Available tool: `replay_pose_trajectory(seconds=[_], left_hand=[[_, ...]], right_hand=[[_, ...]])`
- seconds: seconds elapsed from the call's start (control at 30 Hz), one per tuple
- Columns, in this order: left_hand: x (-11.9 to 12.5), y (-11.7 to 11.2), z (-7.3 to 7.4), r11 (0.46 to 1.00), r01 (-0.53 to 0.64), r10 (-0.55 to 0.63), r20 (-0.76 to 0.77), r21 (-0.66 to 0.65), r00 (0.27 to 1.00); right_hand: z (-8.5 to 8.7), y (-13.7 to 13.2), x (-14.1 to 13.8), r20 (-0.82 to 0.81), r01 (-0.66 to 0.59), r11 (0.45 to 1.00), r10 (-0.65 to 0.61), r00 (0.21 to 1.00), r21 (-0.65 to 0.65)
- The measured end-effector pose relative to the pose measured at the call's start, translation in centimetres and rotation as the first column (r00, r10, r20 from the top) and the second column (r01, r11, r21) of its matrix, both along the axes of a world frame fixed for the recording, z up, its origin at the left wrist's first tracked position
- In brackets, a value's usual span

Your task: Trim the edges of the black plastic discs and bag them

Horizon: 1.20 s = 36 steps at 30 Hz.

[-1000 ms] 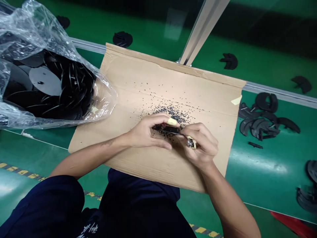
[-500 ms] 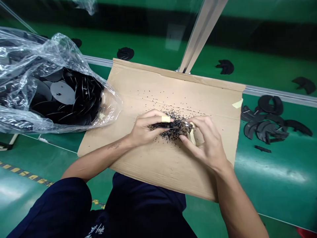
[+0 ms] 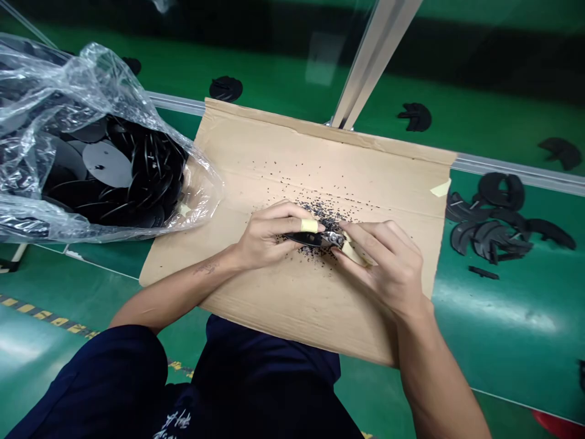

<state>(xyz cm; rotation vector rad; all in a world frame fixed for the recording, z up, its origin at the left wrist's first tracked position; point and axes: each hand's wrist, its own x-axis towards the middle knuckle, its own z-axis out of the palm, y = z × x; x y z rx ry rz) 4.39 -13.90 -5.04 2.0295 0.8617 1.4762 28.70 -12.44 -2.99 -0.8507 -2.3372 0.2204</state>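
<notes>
Left hand [image 3: 269, 236]: closed, pinching a black plastic strip [image 3: 304, 239] over a cardboard sheet [image 3: 365, 177]. Right hand [image 3: 388, 268]: curled around tape-wrapped metal nippers [image 3: 335, 239], their tip touching the strip. Black plastic crumbs [image 3: 324, 210] lie scattered around both hands.

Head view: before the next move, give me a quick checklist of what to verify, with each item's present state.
1. The left hand grips the black plastic part: ok.
2. The right hand holds the small hand cutter by its cream-wrapped handles: ok.
3. The cutter's metal head sits at the part: ok.
4. The cutter's jaws bite the part: cannot tell, fingers crowd the view.
5. The yellowish wrap is on a left finger: ok.
6. The black crumbs lie on the cardboard sheet: ok.
</notes>
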Motion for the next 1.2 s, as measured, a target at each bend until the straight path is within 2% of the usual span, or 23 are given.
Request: replay_pose_trajectory(seconds=[0.3, 0.53, 0.63, 0.73, 0.83, 0.93, 1.0, 1.07, 1.13, 1.2], left_hand=[[0.0, 0.2, -0.2, 0.998, 0.055, -0.055, 0.034, 0.019, 0.998], [-0.1, 0.2, -0.3, 0.997, 0.076, -0.076, 0.020, 0.029, 0.997], [-0.1, 0.1, -0.1, 0.996, 0.089, -0.090, 0.033, 0.020, 0.995], [-0.1, 0.1, 0.2, 0.995, 0.091, -0.090, 0.030, -0.034, 0.996], [-0.2, 0.1, 0.6, 0.995, 0.054, -0.054, -0.002, -0.084, 0.999], [-0.2, 0.0, 0.8, 0.996, 0.012, -0.014, -0.026, -0.089, 1.000], [-0.1, 0.0, 0.7, 0.992, 0.005, -0.009, -0.032, -0.126, 0.999], [-0.1, 0.0, 0.6, 0.984, -0.014, 0.007, -0.039, -0.178, 0.999], [-0.2, 0.0, 0.5, 0.973, -0.069, 0.064, -0.032, -0.220, 0.997], [-0.3, 0.1, 0.4, 0.955, -0.128, 0.136, 0.010, -0.268, 0.991]], right_hand=[[0.1, -0.1, -0.1, 0.011, -0.030, 0.999, 0.029, 1.000, 0.038], [0.8, -0.7, 0.1, 0.128, 0.006, 0.999, -0.010, 0.992, 0.031], [1.0, -1.0, 0.1, 0.121, 0.003, 1.000, -0.002, 0.993, -0.015], [0.7, -1.1, -0.1, -0.019, -0.040, 0.991, 0.037, 0.999, -0.128], [0.1, -0.7, -0.4, -0.127, -0.005, 0.983, -0.018, 0.992, -0.181], [-0.6, -0.3, -0.6, -0.026, 0.129, 0.988, -0.131, 0.991, -0.081], [-0.9, -0.2, -0.8, 0.081, 0.154, 0.988, -0.155, 0.985, 0.016], [-0.9, -0.4, -0.9, 0.130, 0.145, 0.988, -0.151, 0.980, 0.055], [-0.7, -0.5, -1.0, 0.068, 0.156, 0.988, -0.155, 0.986, 0.002], [-0.3, -0.6, -1.0, -0.076, 0.178, 0.975, -0.189, 0.979, -0.134]])
